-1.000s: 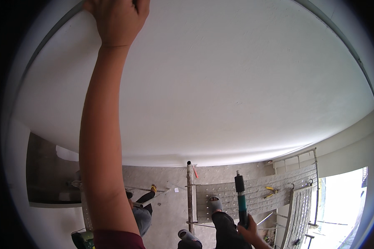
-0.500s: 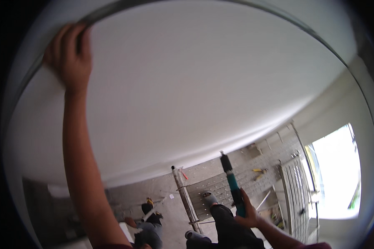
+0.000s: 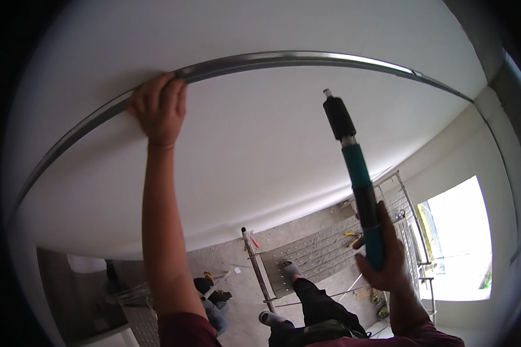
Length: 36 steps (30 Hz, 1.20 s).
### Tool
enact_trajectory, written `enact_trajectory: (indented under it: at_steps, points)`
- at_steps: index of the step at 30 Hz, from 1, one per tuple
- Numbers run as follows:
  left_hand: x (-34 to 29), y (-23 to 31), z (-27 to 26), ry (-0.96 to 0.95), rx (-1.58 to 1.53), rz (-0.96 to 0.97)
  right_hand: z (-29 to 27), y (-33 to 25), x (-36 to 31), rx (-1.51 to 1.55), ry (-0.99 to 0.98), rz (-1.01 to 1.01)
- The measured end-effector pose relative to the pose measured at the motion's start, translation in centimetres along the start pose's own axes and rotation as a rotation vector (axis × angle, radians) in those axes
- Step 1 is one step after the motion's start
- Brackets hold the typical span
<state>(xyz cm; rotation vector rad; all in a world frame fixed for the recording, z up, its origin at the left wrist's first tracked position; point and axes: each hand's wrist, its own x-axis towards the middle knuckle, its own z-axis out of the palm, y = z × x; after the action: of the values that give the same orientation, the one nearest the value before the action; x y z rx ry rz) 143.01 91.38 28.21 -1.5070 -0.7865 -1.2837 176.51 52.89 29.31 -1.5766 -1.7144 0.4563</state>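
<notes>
Observed first, a broad, smooth white wall (image 3: 260, 133), filling most of the view. Noted across its upper part, a long, narrow silver-grey metal strip (image 3: 295, 59), lying along the white surface and bowed by the lens. Recorded at lower right, a bright, rectangular window opening (image 3: 460, 240); to the left of it, a perforated grey metal scaffold plank (image 3: 315, 248), with a round metal pole (image 3: 257, 272) at its left end. Recorded at lower left, just right of the bare left forearm (image 3: 166, 231), a co-worker (image 3: 217, 317) in grey and dark clothing, partly hidden. Located in the right hand (image 3: 390, 254), a long, cylindrical teal-and-black tool (image 3: 359, 165) with a slim silver tip: lower end within the grasp, body rising well past the fingers, tip upward, below the strip and apart from it. Found closed around the tool's lower end, digits showing on both sides. Cannot make out any lettering on the tool. Found at the strip, the left hand (image 3: 158, 110), fingers bent and close together, touching the metal; cannot tell whether pinching or only pressing. Listed last, a yellow-handled hand tool (image 3: 351, 234) on the plank and a slim red object (image 3: 254, 242) beside the pole.
</notes>
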Motion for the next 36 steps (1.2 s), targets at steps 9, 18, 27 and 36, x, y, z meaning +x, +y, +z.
enact_trajectory:
  at_steps: [9, 18, 27, 36]
  points:
    - [0.7, 0.3, -0.5, 0.024, -0.099, -0.045, 2.2, -7.2, 6.4, -0.059, 0.111, -0.329]
    - [0.5, 0.5, -0.4, 0.056, -0.108, -0.078, 5.5, -11.1, 8.4, -0.158, 0.06, -0.413]
    - [0.6, 1.9, 0.6, 0.061, -0.155, -0.124, 6.9, -12.8, 8.9, -0.217, 0.079, -0.312]
    - [4.9, 9.0, -15.8, 0.037, -0.743, -0.879, 8.4, -13.7, 11.7, -0.13, 0.163, -0.239]
